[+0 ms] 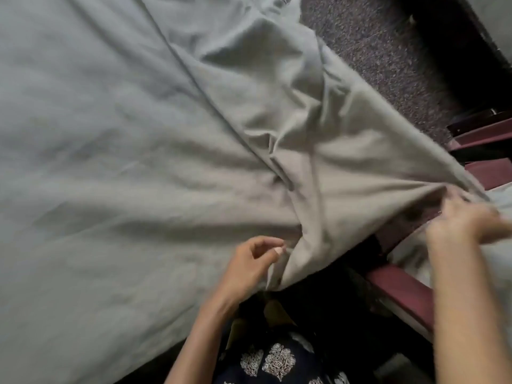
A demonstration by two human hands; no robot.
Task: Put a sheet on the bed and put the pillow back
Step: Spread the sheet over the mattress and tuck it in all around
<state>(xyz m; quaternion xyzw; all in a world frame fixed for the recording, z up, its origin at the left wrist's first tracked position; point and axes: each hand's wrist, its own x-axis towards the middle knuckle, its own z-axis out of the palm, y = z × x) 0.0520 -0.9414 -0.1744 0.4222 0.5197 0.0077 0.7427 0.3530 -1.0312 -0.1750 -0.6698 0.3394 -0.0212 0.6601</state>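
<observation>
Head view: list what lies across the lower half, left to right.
Flat stretch of grey sheet → left hand → bunched fold of that sheet → right hand, blurred, pulling the sheet's edge.

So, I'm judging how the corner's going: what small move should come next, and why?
Probably draw the sheet down over the bed corner with the right hand and tuck it. The right hand grips the sheet's edge beside the frame, creases fan out from that grip, and a loose fold bunches by the left hand.
</observation>
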